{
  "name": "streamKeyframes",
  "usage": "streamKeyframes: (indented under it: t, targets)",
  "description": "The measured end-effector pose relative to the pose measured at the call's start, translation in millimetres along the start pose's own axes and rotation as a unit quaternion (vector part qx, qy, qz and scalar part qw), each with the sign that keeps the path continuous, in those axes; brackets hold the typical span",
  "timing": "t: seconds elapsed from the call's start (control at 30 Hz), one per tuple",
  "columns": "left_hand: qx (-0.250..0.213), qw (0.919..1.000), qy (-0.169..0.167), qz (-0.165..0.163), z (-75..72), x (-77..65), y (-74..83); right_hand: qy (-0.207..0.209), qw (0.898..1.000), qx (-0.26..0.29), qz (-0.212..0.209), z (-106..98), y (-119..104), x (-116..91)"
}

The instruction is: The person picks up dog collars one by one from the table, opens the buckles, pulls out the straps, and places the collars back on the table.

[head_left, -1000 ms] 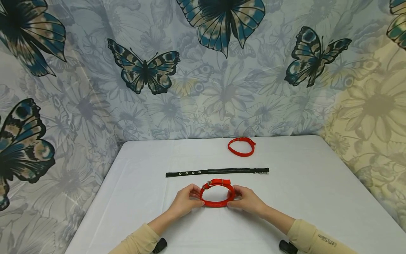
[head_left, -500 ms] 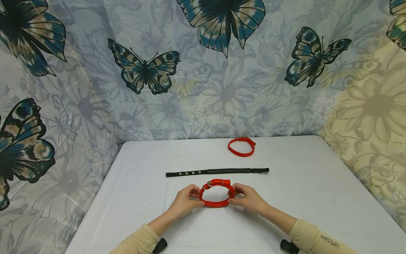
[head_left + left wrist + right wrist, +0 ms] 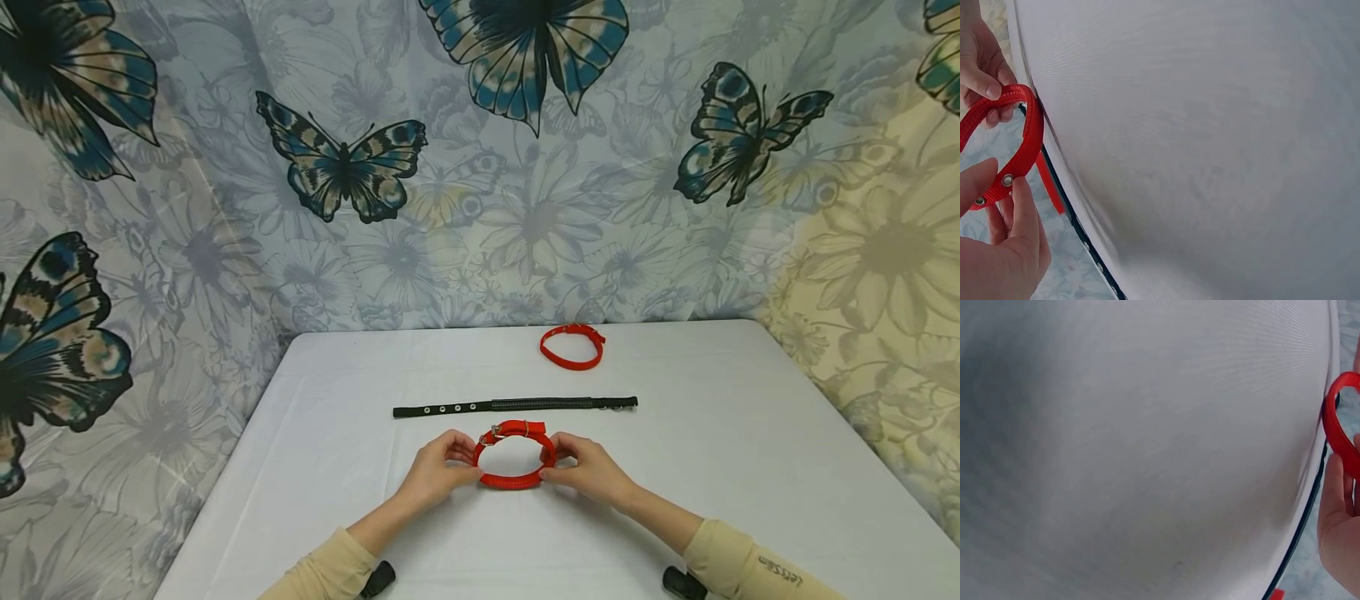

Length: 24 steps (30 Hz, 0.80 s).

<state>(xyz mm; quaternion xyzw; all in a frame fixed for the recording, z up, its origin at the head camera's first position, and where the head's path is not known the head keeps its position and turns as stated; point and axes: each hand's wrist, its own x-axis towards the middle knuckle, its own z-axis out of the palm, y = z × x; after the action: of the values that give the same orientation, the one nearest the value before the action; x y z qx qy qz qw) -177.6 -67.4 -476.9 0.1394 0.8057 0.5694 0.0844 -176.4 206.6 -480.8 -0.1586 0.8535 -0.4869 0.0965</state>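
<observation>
A red collar (image 3: 512, 482), buckled into a loop, stands between my two hands near the middle of the table. Its silver buckle and ring face the far side. My left hand (image 3: 441, 471) pinches the loop's left side between thumb and fingers; the left wrist view shows metal eyelets in the strap (image 3: 1034, 134) right by those fingertips. On the right side, my right hand (image 3: 592, 471) grips the band with thumb in front and fingers behind. Just beyond the loop lies a black collar (image 3: 540, 404), stretched out straight, with eyelets at its left end and a buckle at its right.
Toward the back edge of the white-covered table (image 3: 337, 367) lies another red collar (image 3: 572, 364), also closed in a loop. A butterfly-patterned cloth (image 3: 450, 275) hangs behind the table. Dark wrist devices (image 3: 682, 583) show below both sleeves.
My left hand has shifted slightly upward along the collar's left side, and the loop has barely moved. The right forearm has edged a little to the right. The other collars lie as before.
</observation>
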Motion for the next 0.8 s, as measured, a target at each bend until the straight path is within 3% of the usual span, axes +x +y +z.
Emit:
streamKeyframes:
  t: [0.27,0.47,0.8]
  targets:
    - [0.001,1.0,-0.002,0.003,0.4,-0.6,-0.8,0.004,1.0,-0.002,0.008,0.5,1.0,-0.4]
    - [-0.005,1.0,0.0,-0.002,0.3,-2.2,-1.3,0.026,1.0,0.005,-0.017,-1.6,-0.8,-0.3]
    - [0.005,1.0,-0.003,0.003,-1.9,0.8,0.9,0.045,0.999,-0.001,-0.006,-3.9,-2.9,0.9]
